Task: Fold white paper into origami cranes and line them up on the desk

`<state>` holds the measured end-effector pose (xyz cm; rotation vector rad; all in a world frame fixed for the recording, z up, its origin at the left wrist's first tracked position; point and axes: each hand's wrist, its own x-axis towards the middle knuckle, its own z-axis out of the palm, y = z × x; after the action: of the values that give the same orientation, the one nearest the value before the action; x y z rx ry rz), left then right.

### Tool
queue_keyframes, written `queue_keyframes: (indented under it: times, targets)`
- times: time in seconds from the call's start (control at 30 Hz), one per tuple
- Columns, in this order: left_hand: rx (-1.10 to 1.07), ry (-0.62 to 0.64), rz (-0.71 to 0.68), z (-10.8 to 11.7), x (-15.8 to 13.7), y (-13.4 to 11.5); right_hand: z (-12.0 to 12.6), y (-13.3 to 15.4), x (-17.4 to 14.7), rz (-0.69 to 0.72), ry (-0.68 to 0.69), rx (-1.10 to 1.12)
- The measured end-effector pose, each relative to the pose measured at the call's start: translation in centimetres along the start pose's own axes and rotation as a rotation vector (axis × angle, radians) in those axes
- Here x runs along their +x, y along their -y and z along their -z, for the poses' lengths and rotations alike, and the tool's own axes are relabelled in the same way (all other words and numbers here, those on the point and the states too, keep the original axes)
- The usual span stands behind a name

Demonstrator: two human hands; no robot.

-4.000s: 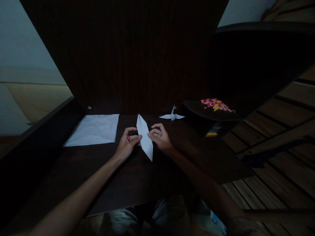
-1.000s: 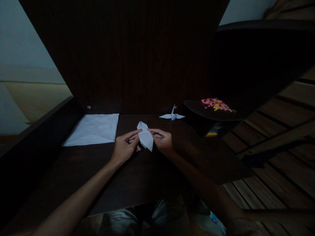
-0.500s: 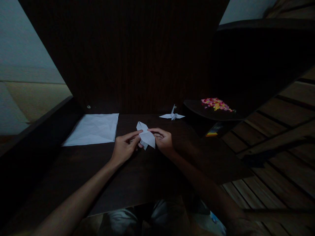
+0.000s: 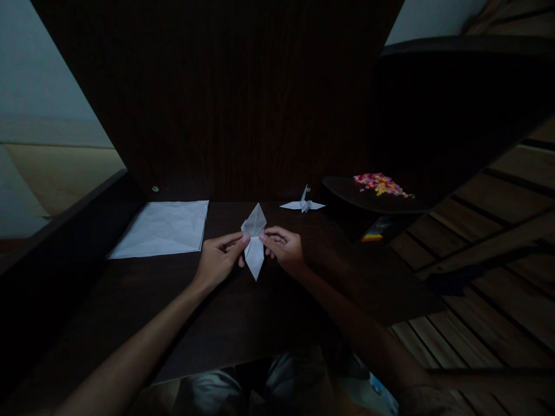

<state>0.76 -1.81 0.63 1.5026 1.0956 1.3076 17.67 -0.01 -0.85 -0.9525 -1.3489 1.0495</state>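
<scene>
Head camera looks forward and down, near the desk (image 4: 130,300).

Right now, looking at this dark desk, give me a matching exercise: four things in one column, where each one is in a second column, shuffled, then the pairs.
Things:
1. half-folded paper
2. flat white sheet
3. finished paper crane
4. colourful small bits

Places:
A. on the raised dark shelf at the right
B. pinched between left hand and right hand
C. lying on the desk at the left
D. standing at the back of the desk, right of centre

Pairs: 1-B, 2-C, 3-D, 4-A
</scene>
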Motion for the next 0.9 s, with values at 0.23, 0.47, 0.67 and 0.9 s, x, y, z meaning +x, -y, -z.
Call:
queue_keyframes:
  times: [0.23,0.47,0.67,0.9]
  targets:
    - [-0.018,-0.007,0.038,-0.10,-0.09,0.17,-0.07,0.02,-0.02,0.019,-0.002,0.003]
    - [-0.009,-0.013,0.056,-0.09,-0.06,0.08,-0.02,-0.02,0.06,0.126,0.026,0.014]
    - [-0.095,-0.005,0.018,-0.20,0.01,-0.20,-0.03,-0.43,0.05,0.187,0.001,-0.006]
    - [-0.182,-0.016,0.019,0.10,0.16,-0.52,0.06,-0.36,-0.04,0.251,0.009,-0.031]
